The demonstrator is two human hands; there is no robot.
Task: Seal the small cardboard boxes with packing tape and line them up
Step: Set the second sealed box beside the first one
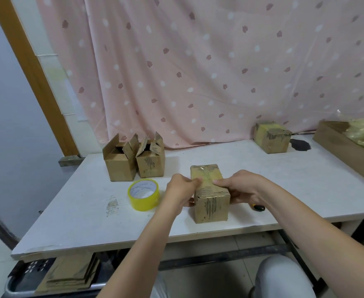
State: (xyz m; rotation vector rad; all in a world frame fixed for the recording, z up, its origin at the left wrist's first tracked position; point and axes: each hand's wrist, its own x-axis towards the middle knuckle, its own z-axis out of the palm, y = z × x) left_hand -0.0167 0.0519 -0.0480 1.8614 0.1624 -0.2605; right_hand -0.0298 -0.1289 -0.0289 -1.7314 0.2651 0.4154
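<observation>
A small closed cardboard box [211, 203] with tape on its top stands near the front of the white table [284, 181]. My left hand [180, 193] grips its left side, thumb on the top. My right hand [241, 187] grips its right side, fingers pressing on the top. A roll of yellow packing tape [143, 194] lies just left of my left hand. Two open-flapped boxes [118, 165] [151, 162] stand side by side at the back left. A sealed box [272, 137] sits at the back right.
A yellow-and-black cutter [257, 207] peeks out behind my right wrist. A long cardboard tray [340, 145] with a plastic bag lies at the right edge. A pink curtain hangs behind the table. Flattened cardboard [69, 276] rests in a crate below.
</observation>
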